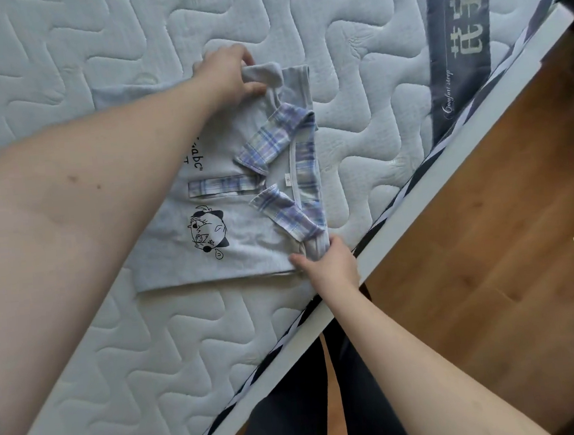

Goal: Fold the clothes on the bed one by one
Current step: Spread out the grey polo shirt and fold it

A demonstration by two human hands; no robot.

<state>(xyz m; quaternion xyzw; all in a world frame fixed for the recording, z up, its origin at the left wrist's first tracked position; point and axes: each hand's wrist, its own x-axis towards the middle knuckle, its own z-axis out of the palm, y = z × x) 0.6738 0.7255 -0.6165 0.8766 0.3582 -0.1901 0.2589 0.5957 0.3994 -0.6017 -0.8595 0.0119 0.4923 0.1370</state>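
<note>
A light grey shirt (245, 227) with a checked collar (285, 169) lies face up on the bed (353, 74), stretched between the two hands, with its collar toward the bed's edge. Its sides look already turned in, so I judge the first folds are made and the fold across its length is left. I see no other clothes on the bed in this view, so I cannot say how many wait.

The left hand (229, 74) is at the far shoulder and pinches a folded corner of the cloth between thumb and fingers; its arm reaches long across the shirt. The right hand (327, 265) is at the near shoulder, close to the bed's edge, and grips the cloth there, fingers curled around it.

Beyond the right hand there is a wooden floor (486, 236), and under it dark trousers (293, 405) of the person.
</note>
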